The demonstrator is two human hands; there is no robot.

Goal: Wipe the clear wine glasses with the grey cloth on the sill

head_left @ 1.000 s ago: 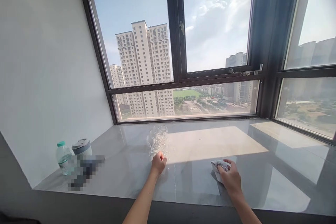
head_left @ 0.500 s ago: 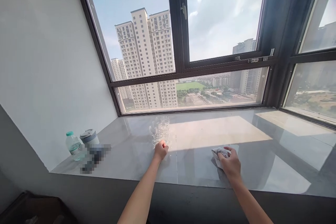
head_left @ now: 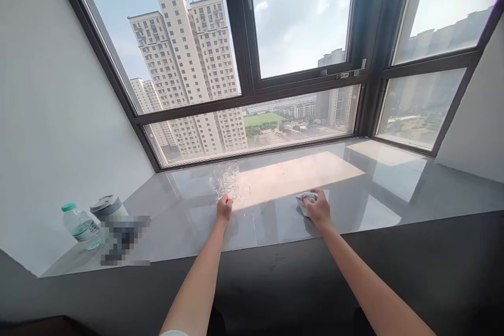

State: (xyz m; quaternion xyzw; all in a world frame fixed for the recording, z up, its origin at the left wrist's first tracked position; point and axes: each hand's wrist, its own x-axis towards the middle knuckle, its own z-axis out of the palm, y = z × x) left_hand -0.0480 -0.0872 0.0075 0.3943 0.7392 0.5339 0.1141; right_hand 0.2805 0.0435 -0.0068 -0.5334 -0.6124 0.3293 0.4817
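Note:
My left hand (head_left: 224, 208) is closed right at the front of a group of clear glasses (head_left: 227, 177) on the tiled window sill. Its fingers touch or nearly touch the nearest glass; what they hold is hidden. A crumpled white cloth (head_left: 305, 199) is bunched under my right hand (head_left: 319, 209), whose fingers are wrapped round it. The cloth rests on the sill, well to the right of the glasses.
A clear bottle with a green cap (head_left: 81, 227) and a lidded grey and white cup (head_left: 109, 209) stand at the sill's left end. Beside them lies a pixelated dark object (head_left: 125, 239). The dark window frame (head_left: 252, 98) rises behind the sill's back edge (head_left: 260, 154).
The view has tilted and turned right, so everything sits further left in the picture. Both hands keep about the same places on the sill, the right one still gripping the cloth.

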